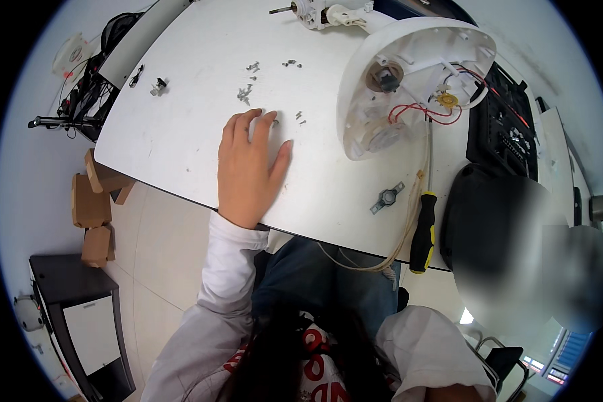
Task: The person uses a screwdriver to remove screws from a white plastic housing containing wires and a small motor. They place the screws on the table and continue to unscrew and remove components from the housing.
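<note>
My left hand [248,167] rests on the white table [161,134] with its fingers slightly bent and apart, fingertips beside a small metal piece. Small screws [244,94] lie in little groups around it. To the right, a white plastic housing [352,100] holds red wires and round parts. Below it lie a small metal bracket [387,197], a tan cable [409,228] and a yellow-and-black screwdriver [423,234]. Of my right arm only the sleeve [429,342] shows at lower right; that hand is not visible.
A black open toolkit [516,154] and a dark case [469,214] sit on the right, partly under a blurred patch. A white mechanical part [315,13] is at the back. Cardboard boxes [90,201] and a dark cabinet [67,275] stand left of the table.
</note>
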A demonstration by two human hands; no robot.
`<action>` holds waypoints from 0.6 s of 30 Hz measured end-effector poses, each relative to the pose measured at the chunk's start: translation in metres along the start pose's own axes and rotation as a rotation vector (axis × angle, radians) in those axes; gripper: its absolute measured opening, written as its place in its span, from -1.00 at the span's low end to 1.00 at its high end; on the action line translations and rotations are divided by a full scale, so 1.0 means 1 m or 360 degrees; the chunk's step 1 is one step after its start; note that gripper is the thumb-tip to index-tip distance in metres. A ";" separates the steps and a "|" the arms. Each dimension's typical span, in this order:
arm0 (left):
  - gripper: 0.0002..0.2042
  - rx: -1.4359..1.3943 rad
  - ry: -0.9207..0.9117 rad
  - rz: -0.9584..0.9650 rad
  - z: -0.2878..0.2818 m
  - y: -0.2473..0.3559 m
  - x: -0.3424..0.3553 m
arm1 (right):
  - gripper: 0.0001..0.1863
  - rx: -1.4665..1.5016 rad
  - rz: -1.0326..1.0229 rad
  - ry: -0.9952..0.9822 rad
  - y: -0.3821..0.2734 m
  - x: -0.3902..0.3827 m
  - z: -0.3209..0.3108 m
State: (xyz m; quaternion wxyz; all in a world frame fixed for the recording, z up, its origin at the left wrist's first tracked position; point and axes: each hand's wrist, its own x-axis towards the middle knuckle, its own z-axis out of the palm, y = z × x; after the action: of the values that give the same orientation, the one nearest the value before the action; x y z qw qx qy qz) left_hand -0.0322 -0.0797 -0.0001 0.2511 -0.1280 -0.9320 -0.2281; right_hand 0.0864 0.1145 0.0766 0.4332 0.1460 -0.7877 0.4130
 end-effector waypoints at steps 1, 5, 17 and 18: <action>-0.63 0.0008 -0.0006 -0.0007 0.000 0.001 0.000 | -0.84 -0.0002 0.0005 -0.0011 0.001 0.000 0.001; -0.63 0.0020 -0.0010 -0.0029 0.001 0.001 0.000 | -0.84 -0.0024 0.0027 -0.0053 0.005 -0.001 0.006; -0.64 -0.0033 0.0046 0.0015 0.002 -0.006 -0.002 | -0.84 0.0026 0.0035 -0.0159 0.000 -0.004 0.013; -0.64 -0.0018 0.0051 0.0020 0.002 -0.008 -0.003 | -0.84 0.0030 0.0035 -0.0169 0.000 -0.004 0.014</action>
State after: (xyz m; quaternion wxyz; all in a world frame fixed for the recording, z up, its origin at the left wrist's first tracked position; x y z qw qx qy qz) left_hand -0.0334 -0.0854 -0.0060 0.2666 -0.1315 -0.9257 -0.2340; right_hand 0.0809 0.1034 0.0699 0.3847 0.1631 -0.8073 0.4168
